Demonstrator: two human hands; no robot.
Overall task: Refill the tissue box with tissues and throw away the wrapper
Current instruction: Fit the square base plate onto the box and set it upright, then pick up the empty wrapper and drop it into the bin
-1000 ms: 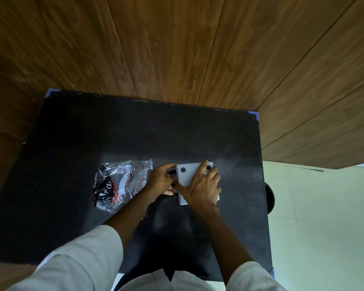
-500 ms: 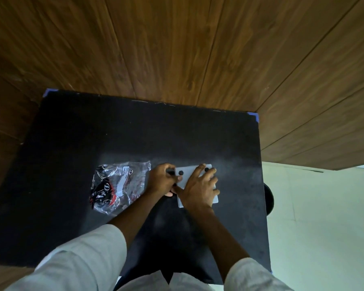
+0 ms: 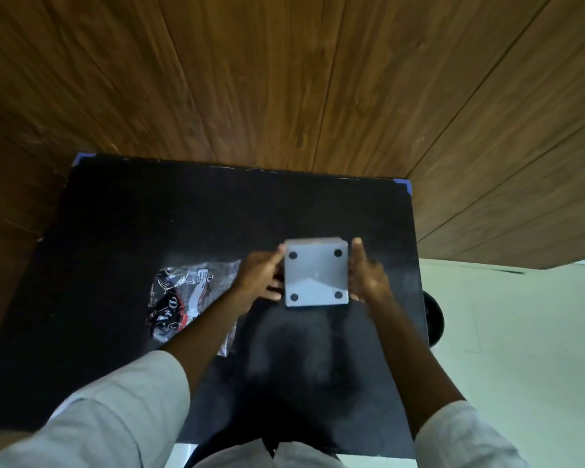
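A grey square tissue box (image 3: 315,271) is held between both hands above the black table (image 3: 122,231), with its underside and four dark round feet facing the camera. My left hand (image 3: 260,275) grips its left side. My right hand (image 3: 368,273) presses flat against its right side. A crumpled clear plastic wrapper (image 3: 183,298) with black, red and white print lies on the table just left of my left wrist. No tissues can be seen; the inside of the box is hidden.
The table stands against wood-panelled walls (image 3: 284,79) at the back and right. A dark round object (image 3: 434,320) sits on the pale floor (image 3: 520,349) past the table's right edge. Blue tape marks the far corners.
My right hand came off the top of the box and moved to its right side. Both hands now hold the box so its whole footed underside shows.
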